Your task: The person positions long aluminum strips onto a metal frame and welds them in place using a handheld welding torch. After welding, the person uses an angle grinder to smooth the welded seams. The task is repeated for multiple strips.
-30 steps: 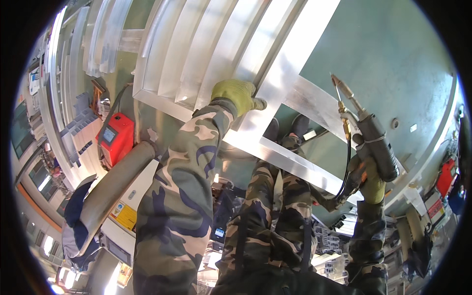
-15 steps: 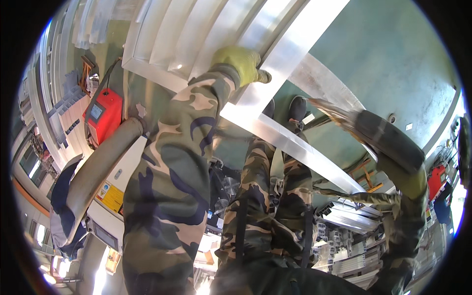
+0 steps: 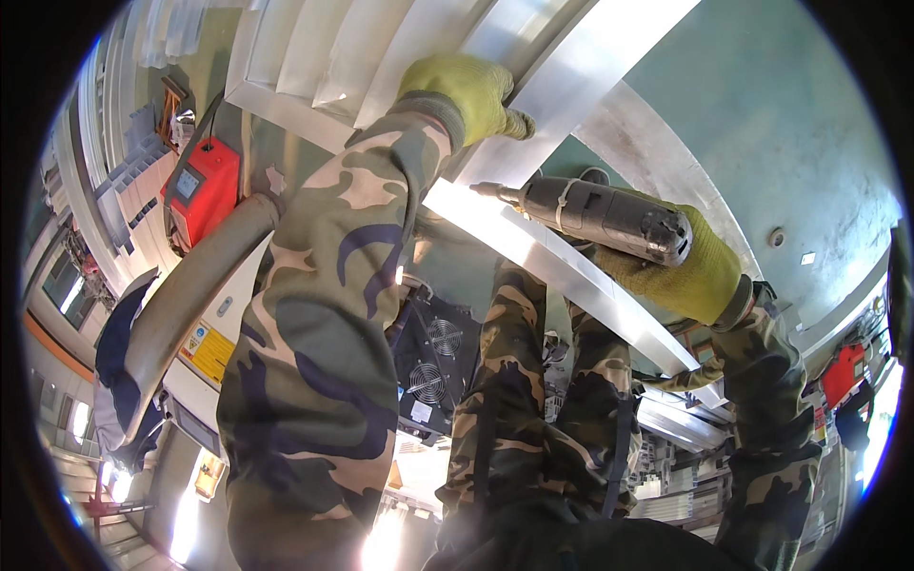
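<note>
My left hand (image 3: pixel 459 93), in a yellow-green work glove, grips a silver metal frame (image 3: pixel 590 71) near its corner. Its thumb lies over the bar, and the other fingers are mostly hidden. Long parallel slats fill the frame, and a narrower bar (image 3: pixel 581 281) runs from the corner toward my right side. Over this bar my gloved right hand (image 3: pixel 681 271) is wrapped around a dark handheld power tool (image 3: pixel 595 214) with a narrow tip and a pale tie round its body. The tip points left, close above the frame's corner; I cannot tell whether it touches.
On the left stand a red machine with a small screen (image 3: pixel 205 190) and a thick, bent tan tube (image 3: pixel 190 328). A black unit with fans (image 3: pixel 438 347) is by my legs. Metal profiles (image 3: pixel 681 423) lie at lower right. A curved pale strip (image 3: pixel 657 143) crosses the green floor.
My right hand has swung the power tool left and inward from the right side to the frame's corner. The left hand keeps its grip and has shifted slightly up in view with the frame.
</note>
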Demonstrator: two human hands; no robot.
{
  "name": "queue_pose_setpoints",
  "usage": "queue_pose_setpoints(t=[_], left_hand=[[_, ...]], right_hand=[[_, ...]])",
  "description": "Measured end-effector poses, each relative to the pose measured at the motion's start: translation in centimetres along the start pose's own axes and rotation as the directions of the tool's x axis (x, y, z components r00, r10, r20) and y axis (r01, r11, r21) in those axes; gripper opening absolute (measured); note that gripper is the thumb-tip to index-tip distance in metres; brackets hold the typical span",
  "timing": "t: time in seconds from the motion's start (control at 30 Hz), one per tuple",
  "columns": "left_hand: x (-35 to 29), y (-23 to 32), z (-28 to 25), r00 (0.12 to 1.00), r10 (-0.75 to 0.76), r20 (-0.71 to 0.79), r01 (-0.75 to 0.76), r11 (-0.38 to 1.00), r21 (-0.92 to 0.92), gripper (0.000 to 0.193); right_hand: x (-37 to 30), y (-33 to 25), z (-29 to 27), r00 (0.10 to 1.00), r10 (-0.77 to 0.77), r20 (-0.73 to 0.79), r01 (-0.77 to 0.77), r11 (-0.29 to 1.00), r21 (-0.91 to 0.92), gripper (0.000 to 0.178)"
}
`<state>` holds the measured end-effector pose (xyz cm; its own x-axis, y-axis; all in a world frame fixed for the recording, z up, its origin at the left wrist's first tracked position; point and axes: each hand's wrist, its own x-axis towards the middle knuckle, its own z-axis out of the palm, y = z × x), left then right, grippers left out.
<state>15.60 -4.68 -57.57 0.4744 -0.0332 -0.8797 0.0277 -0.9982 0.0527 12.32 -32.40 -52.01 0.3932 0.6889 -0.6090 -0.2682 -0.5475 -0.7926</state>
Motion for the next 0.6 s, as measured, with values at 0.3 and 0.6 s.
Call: queue_pose_setpoints(t=[0.3, 0.6], left_hand=[[0.0, -0.1, -0.2, 0.999, -0.019, 0.028, 0.019, 1.0, -0.006, 0.074], [0.2, -0.2, 0.1, 1.0, 0.003, 0.01, -0.003, 0.999, 0.034, 0.071]], right_hand=[[1.0, -0.3, 0.4, 1.0, 0.023, -0.012, -0.022, 0.998, 0.057, 0.032], [0.9, 0.9, 1.1, 0.996, 0.093, 0.007, -0.094, 0.992, 0.082, 0.034]])
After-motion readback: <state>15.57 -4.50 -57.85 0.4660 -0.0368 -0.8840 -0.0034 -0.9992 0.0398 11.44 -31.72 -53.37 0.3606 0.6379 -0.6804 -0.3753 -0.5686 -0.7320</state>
